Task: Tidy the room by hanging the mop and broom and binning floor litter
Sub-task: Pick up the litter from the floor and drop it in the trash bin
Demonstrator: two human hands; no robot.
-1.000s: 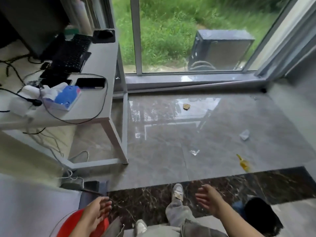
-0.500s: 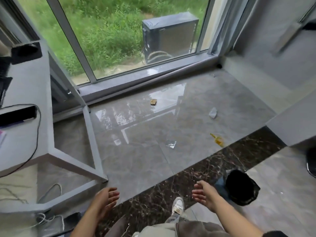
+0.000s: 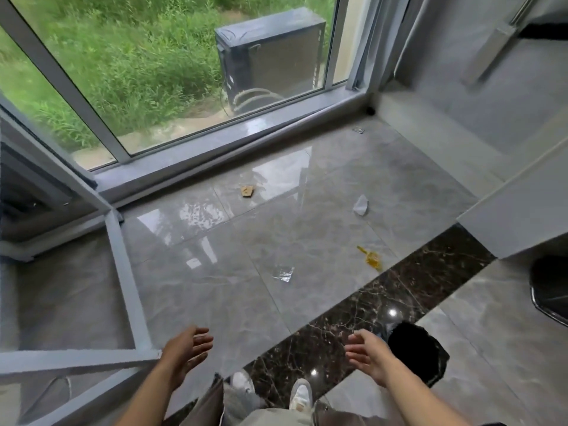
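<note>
Litter lies scattered on the glossy grey floor: a brown cardboard scrap [image 3: 246, 191] near the window sill, a white crumpled paper [image 3: 360, 205] to the right, a yellow wrapper [image 3: 371, 258] by the dark marble strip, and a clear plastic scrap [image 3: 283, 273] in the middle. My left hand [image 3: 186, 352] and my right hand [image 3: 367, 353] hover low in front of me, both empty with fingers spread. A black bin bag [image 3: 415, 352] sits on the floor just right of my right hand. No mop or broom is in view.
A grey desk frame [image 3: 126, 281] stands at the left. A large window with a sill [image 3: 233, 139] runs along the back. A grey cabinet [image 3: 519, 216] juts in at the right, with a dark chair base [image 3: 550, 290] below it. My feet show at the bottom.
The view has swung right and forward, so the desk top left the frame and the litter looks nearer. Both hands stay open and empty, spread slightly wider.
</note>
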